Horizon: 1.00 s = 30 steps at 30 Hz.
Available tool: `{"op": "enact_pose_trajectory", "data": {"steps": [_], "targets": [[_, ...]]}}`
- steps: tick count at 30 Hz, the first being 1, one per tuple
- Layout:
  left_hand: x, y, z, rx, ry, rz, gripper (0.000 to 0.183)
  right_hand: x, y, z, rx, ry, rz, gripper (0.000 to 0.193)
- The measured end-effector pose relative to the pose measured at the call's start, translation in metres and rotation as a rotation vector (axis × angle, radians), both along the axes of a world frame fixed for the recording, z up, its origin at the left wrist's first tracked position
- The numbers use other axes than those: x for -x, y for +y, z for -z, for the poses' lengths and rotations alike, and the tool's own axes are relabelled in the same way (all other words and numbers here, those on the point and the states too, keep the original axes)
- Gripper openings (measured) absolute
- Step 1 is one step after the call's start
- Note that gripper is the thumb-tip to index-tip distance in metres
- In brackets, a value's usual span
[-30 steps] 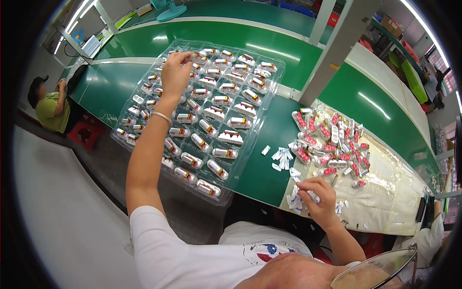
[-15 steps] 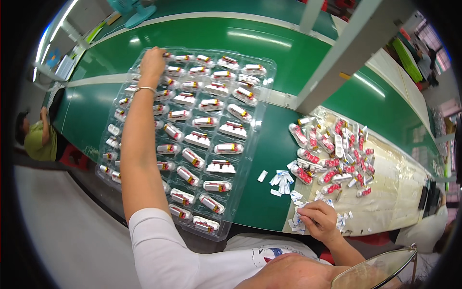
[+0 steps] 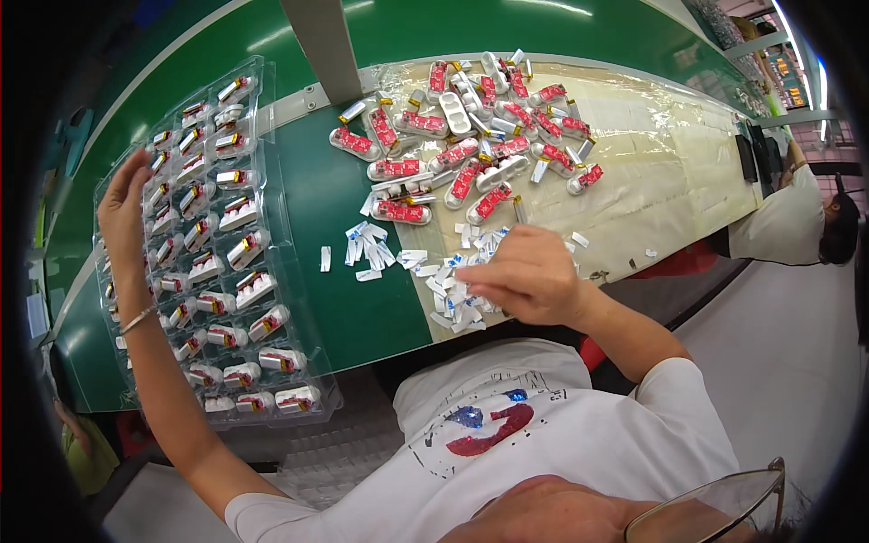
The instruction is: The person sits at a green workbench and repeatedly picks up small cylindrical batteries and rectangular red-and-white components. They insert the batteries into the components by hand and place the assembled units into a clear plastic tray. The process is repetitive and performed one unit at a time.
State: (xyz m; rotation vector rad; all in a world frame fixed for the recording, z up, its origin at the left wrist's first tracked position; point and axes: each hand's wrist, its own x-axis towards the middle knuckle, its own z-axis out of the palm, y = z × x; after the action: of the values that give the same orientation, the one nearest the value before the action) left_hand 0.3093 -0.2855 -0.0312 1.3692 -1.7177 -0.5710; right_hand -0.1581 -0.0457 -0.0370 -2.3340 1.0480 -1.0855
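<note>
My left hand (image 3: 125,206) hovers over the left side of a clear plastic tray (image 3: 303,312), its fingers slightly apart and nothing visible in them. Rows of small white oval casings (image 3: 281,360), each topped with a silver battery with a yellow end, fill the tray's pockets. To the right, my right hand (image 3: 532,279) is over a scatter of white paper strips (image 3: 460,288) with blue marks. Its fingers are curled, thumb and forefinger together; whatever they may hold is too small to make out. Beyond it lies a heap of casings with red circuit boards (image 3: 462,181).
A pale covering (image 3: 652,181) lies under the heap on the green table (image 3: 353,312). A grey post (image 3: 324,45) rises at the table's middle strip. Another person in white (image 3: 780,217) sits at far right; a person in yellow-green (image 3: 89,452) is at lower left.
The view has swung to the right, so tray and heap appear further left. My left hand has come off the tray's far end. My right hand stays by the paper strips.
</note>
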Motion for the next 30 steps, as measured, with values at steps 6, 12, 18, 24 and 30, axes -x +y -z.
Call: {"op": "enact_pose_trajectory", "data": {"steps": [6, 12, 18, 24, 30], "targets": [[0.158, 0.129, -0.048, -0.245, 0.033, 0.363, 0.022, 0.050, -0.006, -0.004, -0.050, 0.080, 0.348, 0.018], [0.247, 0.196, -0.058, -0.280, -0.060, 0.544, 0.021, 0.042, 0.000, 0.002, -0.153, 0.264, 0.487, 0.025], [0.299, 0.205, -0.024, -0.285, 0.110, 0.521, 0.035, 0.053, -0.005, 0.014, 0.106, 0.202, 0.388, 0.019], [0.327, 0.216, -0.004, -0.432, 0.465, 0.586, 0.050, 0.042, 0.014, -0.020, 0.054, -0.109, 0.198, 0.021], [0.311, 0.233, -0.013, -0.761, 0.670, 0.558, 0.025, 0.048, 0.022, -0.041, -0.201, -0.224, 0.070, 0.022]]}}
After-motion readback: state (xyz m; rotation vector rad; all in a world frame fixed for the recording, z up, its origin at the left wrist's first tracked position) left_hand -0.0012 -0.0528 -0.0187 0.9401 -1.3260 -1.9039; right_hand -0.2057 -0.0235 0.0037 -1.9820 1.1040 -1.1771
